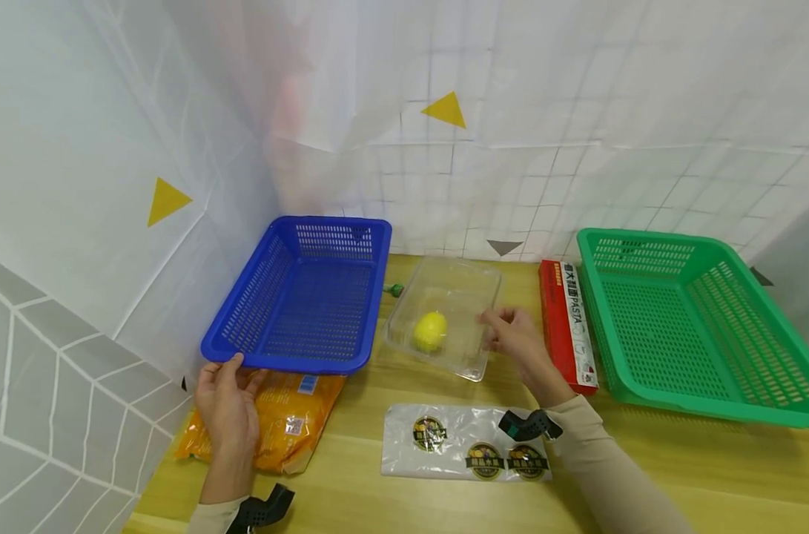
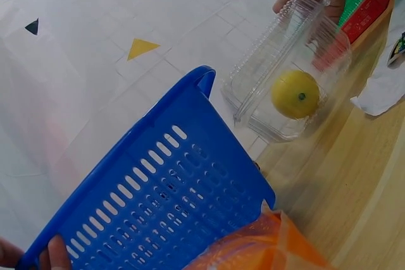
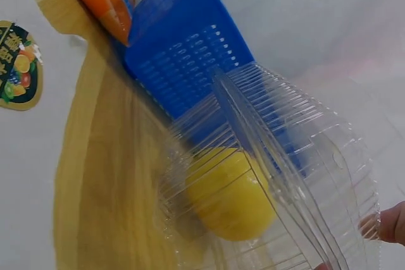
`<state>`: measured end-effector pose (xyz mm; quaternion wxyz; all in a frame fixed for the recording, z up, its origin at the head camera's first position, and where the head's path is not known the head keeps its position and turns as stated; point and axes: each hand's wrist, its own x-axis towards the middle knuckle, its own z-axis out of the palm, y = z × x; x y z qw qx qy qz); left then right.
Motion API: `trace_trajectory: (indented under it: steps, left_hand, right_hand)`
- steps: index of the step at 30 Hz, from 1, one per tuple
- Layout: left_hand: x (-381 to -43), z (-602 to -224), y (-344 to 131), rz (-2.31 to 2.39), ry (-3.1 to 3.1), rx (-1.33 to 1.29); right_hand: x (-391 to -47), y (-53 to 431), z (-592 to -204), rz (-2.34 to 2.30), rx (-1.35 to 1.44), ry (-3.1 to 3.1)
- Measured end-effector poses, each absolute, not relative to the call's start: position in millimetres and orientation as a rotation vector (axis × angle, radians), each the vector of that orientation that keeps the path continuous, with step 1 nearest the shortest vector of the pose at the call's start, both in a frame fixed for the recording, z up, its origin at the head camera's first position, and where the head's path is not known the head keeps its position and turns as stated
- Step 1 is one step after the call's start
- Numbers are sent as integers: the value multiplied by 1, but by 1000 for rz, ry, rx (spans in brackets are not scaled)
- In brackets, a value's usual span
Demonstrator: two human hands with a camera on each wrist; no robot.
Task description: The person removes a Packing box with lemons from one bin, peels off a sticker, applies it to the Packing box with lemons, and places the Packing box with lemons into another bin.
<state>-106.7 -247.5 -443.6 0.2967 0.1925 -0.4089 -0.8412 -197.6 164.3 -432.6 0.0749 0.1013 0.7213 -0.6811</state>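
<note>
My left hand [image 1: 228, 408] grips the near rim of a blue plastic basket [image 1: 320, 304], whose near side is raised above an orange package [image 1: 291, 426]. In the left wrist view, fingertips [image 2: 58, 254] curl over the basket's rim. My right hand [image 1: 520, 345] pinches the right edge of a clear plastic clamshell box [image 1: 460, 297]. Inside the box lies a yellow lemon [image 1: 431, 331], seen through its wall. The right wrist view shows the box close up, with the right thumb or finger [image 3: 392, 224] at its edge.
A green basket [image 1: 684, 341] stands at the right, with a red pasta box [image 1: 559, 326] along its left side. A white printed plastic bag [image 1: 437, 463] lies flat in front. Something small and green [image 1: 394, 290] shows between blue basket and clear box. White sheeting [image 1: 511, 170] bounds the back.
</note>
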Motion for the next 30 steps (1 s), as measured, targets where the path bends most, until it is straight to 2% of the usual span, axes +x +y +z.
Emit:
trace_trajectory:
  steps: [10,16,22,30]
  left_hand:
    - [-106,-443,-244,-2267,-1061,499]
    - [-92,-440,-232,-2387,-1005,482]
    - [-74,-442,-192,-2603,-1074,414]
    - [-67,-452,-132,-2899,-1492,283]
  right_hand:
    - [-189,161,-443,-2087,310,2122]
    - [-187,165,-438,-2052,321,2118]
    - [-203,183,-428,-1975,353,2437]
    - [-235,189,-428,-1861,212,2750]
